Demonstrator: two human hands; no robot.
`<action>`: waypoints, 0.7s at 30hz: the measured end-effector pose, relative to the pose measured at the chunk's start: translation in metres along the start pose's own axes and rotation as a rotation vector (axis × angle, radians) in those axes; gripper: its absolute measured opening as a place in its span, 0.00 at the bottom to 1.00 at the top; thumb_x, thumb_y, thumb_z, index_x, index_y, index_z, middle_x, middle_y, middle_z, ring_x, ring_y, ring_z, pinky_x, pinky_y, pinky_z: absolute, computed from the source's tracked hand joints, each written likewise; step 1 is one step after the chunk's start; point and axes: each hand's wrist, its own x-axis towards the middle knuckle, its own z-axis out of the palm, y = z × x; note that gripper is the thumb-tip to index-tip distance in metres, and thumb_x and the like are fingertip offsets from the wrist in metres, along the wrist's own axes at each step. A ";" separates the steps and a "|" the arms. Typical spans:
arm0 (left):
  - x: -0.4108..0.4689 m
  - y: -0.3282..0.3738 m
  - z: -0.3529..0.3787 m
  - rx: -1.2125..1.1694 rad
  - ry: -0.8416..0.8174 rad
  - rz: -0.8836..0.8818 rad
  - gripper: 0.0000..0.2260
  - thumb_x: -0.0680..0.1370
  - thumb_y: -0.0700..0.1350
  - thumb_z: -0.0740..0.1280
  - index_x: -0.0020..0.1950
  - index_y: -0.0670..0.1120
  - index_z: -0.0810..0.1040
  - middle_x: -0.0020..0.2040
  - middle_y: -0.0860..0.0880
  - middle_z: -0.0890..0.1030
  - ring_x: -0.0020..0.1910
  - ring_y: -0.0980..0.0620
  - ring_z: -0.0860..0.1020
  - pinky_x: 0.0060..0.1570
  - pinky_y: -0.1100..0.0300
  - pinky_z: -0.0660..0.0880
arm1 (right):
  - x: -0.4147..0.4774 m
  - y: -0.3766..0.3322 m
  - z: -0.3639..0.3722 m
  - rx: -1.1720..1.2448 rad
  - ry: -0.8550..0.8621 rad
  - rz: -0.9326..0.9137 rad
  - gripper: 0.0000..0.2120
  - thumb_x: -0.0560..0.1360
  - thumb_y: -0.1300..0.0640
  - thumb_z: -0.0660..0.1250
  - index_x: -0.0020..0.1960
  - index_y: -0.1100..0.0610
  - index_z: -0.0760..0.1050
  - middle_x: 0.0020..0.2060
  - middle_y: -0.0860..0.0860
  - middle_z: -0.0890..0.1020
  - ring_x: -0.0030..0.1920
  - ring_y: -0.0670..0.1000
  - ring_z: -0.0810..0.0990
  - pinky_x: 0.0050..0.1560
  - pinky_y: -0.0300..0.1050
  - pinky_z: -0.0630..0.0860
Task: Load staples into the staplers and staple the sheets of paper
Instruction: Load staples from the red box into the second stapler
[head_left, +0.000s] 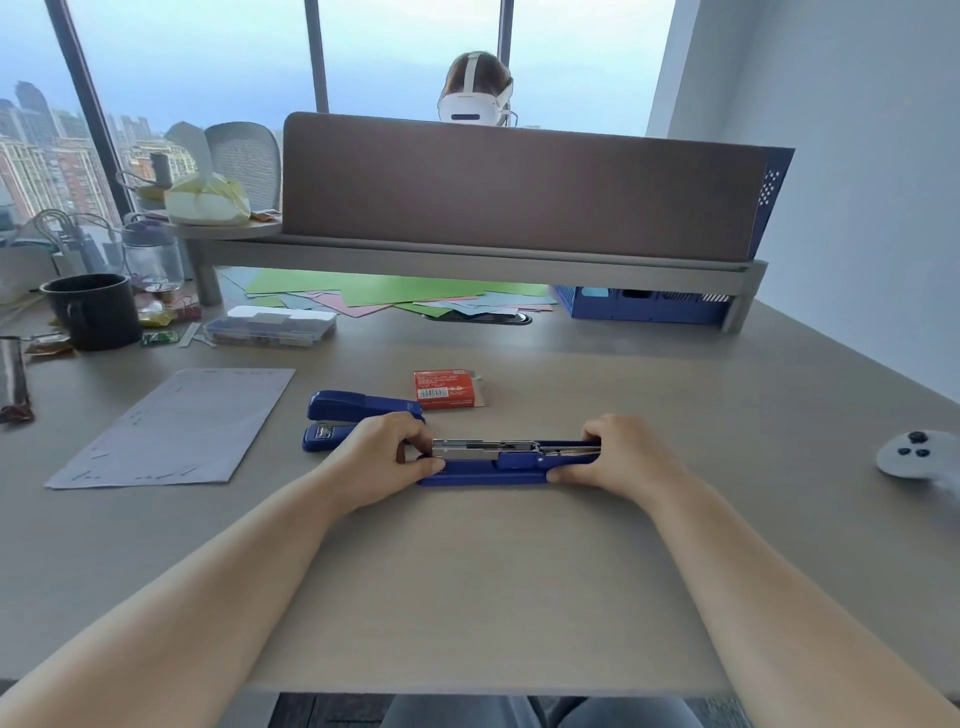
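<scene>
Opened stapler (511, 460): lies flat on the desk (467, 597), near its front centre; blue plastic base, bright metal magazine channel exposed along the top.
Left hand (382, 457): closed on the stapler's left end, thumb and fingers pinching at the mouth of the channel.
Right hand (618, 454): closed on the right end, steadying the body.
Second stapler (358, 418): blue, closed, just behind the left hand.
Staple box (445, 388): small red card carton, behind the staplers, apart from both.
Paper sheets (176, 428): pale grey stack, flat, well to the left, many staples along its edges.
Risk, pinch: the sprung metal parts could snap onto fingertips if the grip slips.
Risk, misfeed: a staple strip seated crooked would likely jam the channel.
Risk, slide: smooth plastic on a smooth desk may skid under uneven pressure.
</scene>
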 end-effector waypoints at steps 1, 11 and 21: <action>0.000 0.000 0.000 0.008 0.004 0.006 0.07 0.71 0.47 0.72 0.44 0.46 0.78 0.34 0.58 0.72 0.31 0.58 0.70 0.33 0.69 0.66 | -0.001 0.000 0.000 0.015 -0.001 0.017 0.26 0.54 0.31 0.72 0.29 0.52 0.67 0.30 0.50 0.75 0.37 0.56 0.76 0.37 0.48 0.71; -0.001 -0.002 -0.002 -0.070 0.002 -0.050 0.06 0.71 0.46 0.72 0.44 0.48 0.77 0.36 0.59 0.74 0.32 0.58 0.72 0.34 0.70 0.68 | -0.001 0.011 -0.010 0.354 0.161 -0.050 0.24 0.50 0.48 0.82 0.40 0.52 0.76 0.38 0.46 0.76 0.41 0.51 0.75 0.41 0.44 0.72; 0.000 -0.005 -0.001 -0.145 -0.015 -0.114 0.08 0.69 0.46 0.74 0.46 0.48 0.79 0.37 0.58 0.75 0.34 0.59 0.72 0.35 0.70 0.68 | 0.001 -0.055 -0.010 0.778 0.424 -0.315 0.24 0.64 0.53 0.74 0.55 0.57 0.69 0.40 0.50 0.76 0.38 0.39 0.77 0.42 0.26 0.73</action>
